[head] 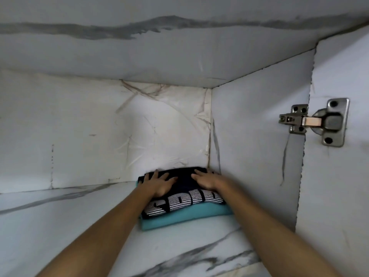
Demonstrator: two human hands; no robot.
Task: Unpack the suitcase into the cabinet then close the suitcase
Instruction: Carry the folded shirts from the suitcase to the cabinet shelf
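Marble-veined cabinet, smooth and glossy, lined at the back with creased white paper; steel hinge on the right side panel. Partly filled: two folded garments stacked in the back right corner of the shelf. Suitcase out of view, so remaining contents and closing impossible to judge; probably still some way to go. Teal garment below, soft, plain, flat rectangle. Dark navy shirt on top, knit, with white striped lettering. Left hand and right hand both spread flat, palms down, pressing the navy shirt.
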